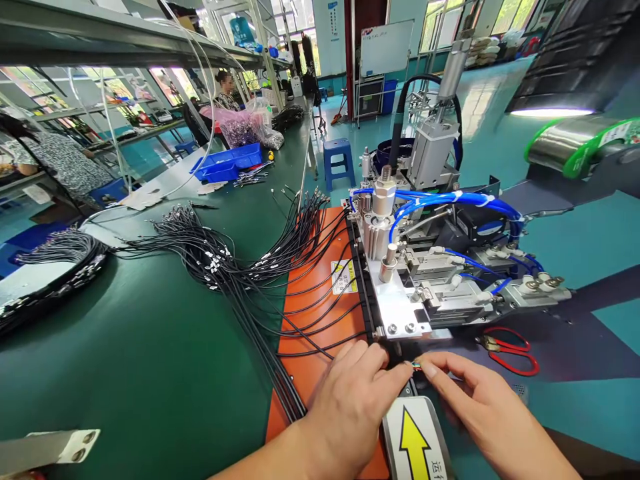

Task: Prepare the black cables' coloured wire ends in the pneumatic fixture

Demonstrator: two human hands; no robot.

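My left hand rests at the front of the machine, its thumb and fingers closed around the end of a black cable. Short coloured wires stick out past the left thumb tip. From the other side, my right hand pinches at these wires between thumb and forefinger. Just beyond both hands stands the machine, with metal cylinders and blue air hoses. Several black cables run across its orange plate to its edge. Below the hands is a plate with a yellow arrow.
Red-handled cutters lie right of the machine. Bundles of black cables spread over the green table. Blue bins stand farther back, and a solder wire spool hangs at right. Two people sit at the far left.
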